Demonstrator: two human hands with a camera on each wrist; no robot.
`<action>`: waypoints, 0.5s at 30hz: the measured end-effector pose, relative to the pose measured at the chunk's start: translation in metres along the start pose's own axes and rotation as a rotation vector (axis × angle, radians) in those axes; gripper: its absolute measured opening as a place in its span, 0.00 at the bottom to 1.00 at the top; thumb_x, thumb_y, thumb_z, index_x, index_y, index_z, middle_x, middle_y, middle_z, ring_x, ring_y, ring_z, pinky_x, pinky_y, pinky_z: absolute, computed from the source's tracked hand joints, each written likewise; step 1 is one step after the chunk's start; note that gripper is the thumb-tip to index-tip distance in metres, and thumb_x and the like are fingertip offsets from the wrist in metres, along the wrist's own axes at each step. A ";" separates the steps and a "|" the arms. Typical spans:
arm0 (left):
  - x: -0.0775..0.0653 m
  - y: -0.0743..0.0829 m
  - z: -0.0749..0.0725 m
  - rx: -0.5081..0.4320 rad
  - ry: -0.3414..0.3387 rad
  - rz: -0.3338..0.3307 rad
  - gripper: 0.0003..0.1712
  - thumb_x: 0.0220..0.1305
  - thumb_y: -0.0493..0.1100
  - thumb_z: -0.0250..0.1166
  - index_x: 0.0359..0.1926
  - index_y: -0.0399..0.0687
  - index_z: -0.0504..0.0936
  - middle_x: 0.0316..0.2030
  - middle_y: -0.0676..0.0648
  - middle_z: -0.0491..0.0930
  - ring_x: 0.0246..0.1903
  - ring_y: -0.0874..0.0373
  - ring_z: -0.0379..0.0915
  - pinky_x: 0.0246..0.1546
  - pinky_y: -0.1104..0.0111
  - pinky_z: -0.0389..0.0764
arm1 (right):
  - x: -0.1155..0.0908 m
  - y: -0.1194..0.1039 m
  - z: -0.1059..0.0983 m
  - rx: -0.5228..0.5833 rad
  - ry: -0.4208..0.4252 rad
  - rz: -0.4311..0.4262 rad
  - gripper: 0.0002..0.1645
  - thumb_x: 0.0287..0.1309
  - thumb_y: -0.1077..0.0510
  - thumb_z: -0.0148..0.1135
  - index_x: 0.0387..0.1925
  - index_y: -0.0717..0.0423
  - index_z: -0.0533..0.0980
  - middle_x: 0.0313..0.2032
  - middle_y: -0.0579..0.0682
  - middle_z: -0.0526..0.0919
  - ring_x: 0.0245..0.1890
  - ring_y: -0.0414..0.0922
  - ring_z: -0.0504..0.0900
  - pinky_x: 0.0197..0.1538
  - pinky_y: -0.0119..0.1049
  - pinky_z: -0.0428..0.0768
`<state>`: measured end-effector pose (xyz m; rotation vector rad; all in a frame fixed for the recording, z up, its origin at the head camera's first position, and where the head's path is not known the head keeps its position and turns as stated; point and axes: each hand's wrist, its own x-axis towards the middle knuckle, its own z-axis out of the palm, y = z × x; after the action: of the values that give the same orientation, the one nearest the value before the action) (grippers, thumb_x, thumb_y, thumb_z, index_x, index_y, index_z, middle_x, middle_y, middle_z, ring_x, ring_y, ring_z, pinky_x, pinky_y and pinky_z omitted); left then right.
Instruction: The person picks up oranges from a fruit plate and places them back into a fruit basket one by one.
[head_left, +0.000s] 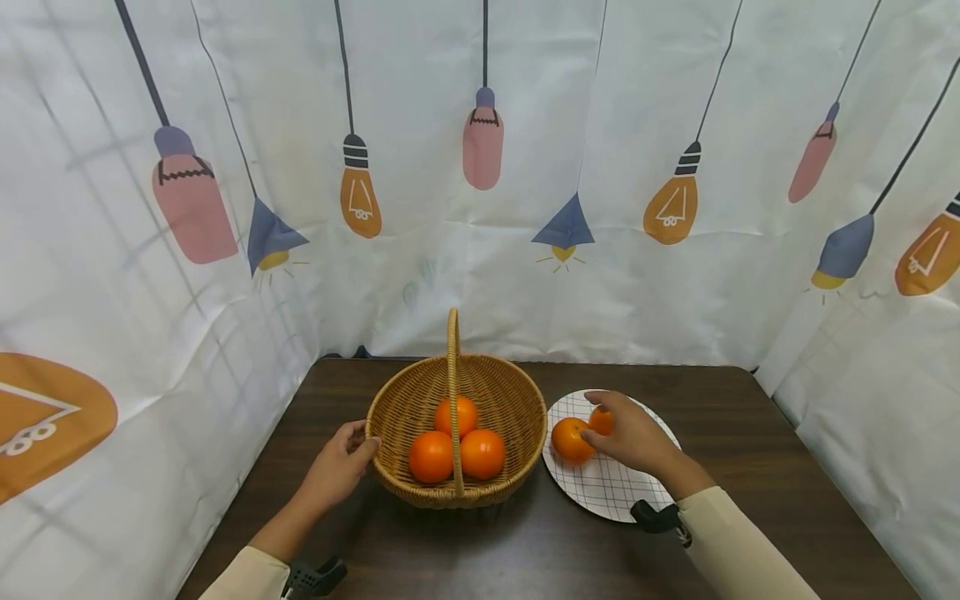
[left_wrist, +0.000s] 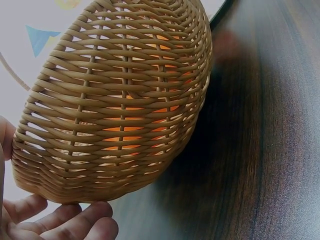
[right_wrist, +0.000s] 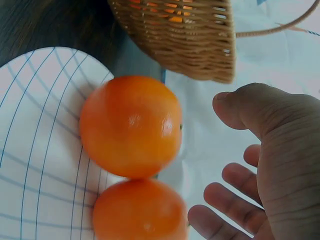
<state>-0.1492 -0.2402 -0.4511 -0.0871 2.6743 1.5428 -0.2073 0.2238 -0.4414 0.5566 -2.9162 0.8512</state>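
A woven wicker basket (head_left: 498, 375) with a tall handle stands on the table, several oranges (head_left: 431, 457) inside. My left hand (head_left: 337, 468) grips its left rim, thumb on one side and fingers on the other; the left wrist view shows the fingertips (left_wrist: 102, 227) against the weave. Over the white plate (head_left: 611, 492) with a grid pattern, my right hand (head_left: 637, 433) hovers with thumb and fingers spread, holding nothing. Two oranges lie side by side on that plate: one orange (right_wrist: 131, 126) near the basket, another orange (right_wrist: 140, 212) partly hidden by the hand in the head view.
The dark wooden table (head_left: 517, 558) ends at the back against a white curtain (head_left: 420, 283) printed with hanging lamps, which also encloses both sides. The basket handle (head_left: 453, 358) arches up over the fruit. The plate sits close to the basket's right side.
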 end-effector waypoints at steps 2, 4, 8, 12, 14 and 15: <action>0.000 0.000 0.000 0.003 0.001 0.000 0.33 0.78 0.49 0.57 0.72 0.31 0.63 0.61 0.30 0.74 0.54 0.43 0.77 0.45 0.57 0.84 | -0.002 0.003 -0.001 -0.014 0.003 0.004 0.41 0.60 0.48 0.74 0.70 0.59 0.71 0.62 0.59 0.77 0.57 0.58 0.80 0.57 0.57 0.79; -0.001 0.001 0.000 0.005 0.004 -0.001 0.33 0.78 0.49 0.57 0.71 0.31 0.63 0.61 0.30 0.74 0.53 0.44 0.77 0.44 0.58 0.84 | -0.004 0.006 -0.003 -0.016 0.002 0.009 0.41 0.60 0.47 0.74 0.70 0.60 0.71 0.63 0.60 0.77 0.58 0.59 0.79 0.57 0.59 0.79; -0.001 0.002 0.000 0.006 0.008 0.000 0.33 0.78 0.49 0.57 0.71 0.31 0.64 0.61 0.31 0.74 0.52 0.45 0.78 0.43 0.59 0.84 | -0.008 0.011 -0.005 -0.007 0.002 0.033 0.41 0.60 0.47 0.74 0.69 0.59 0.71 0.63 0.60 0.76 0.58 0.59 0.79 0.57 0.59 0.79; -0.001 0.000 0.000 0.001 0.009 0.001 0.33 0.77 0.49 0.57 0.71 0.31 0.63 0.60 0.31 0.74 0.51 0.45 0.78 0.43 0.60 0.84 | -0.009 0.018 -0.004 -0.001 0.013 0.044 0.41 0.59 0.48 0.75 0.68 0.61 0.72 0.62 0.61 0.77 0.57 0.60 0.79 0.57 0.60 0.78; 0.001 -0.002 0.001 -0.004 0.010 -0.002 0.32 0.78 0.48 0.57 0.71 0.31 0.63 0.60 0.31 0.74 0.51 0.45 0.78 0.43 0.60 0.84 | -0.010 0.021 -0.005 -0.003 0.021 0.037 0.41 0.58 0.49 0.76 0.68 0.62 0.72 0.61 0.62 0.77 0.57 0.60 0.78 0.58 0.62 0.77; 0.001 -0.003 0.001 -0.007 0.009 -0.003 0.33 0.78 0.48 0.57 0.72 0.32 0.63 0.61 0.31 0.74 0.52 0.45 0.77 0.43 0.60 0.84 | -0.011 0.023 -0.005 -0.005 0.026 0.034 0.41 0.58 0.50 0.76 0.67 0.63 0.72 0.61 0.62 0.77 0.57 0.61 0.78 0.58 0.62 0.76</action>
<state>-0.1500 -0.2409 -0.4539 -0.0990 2.6745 1.5545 -0.2054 0.2480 -0.4506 0.4936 -2.9116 0.8477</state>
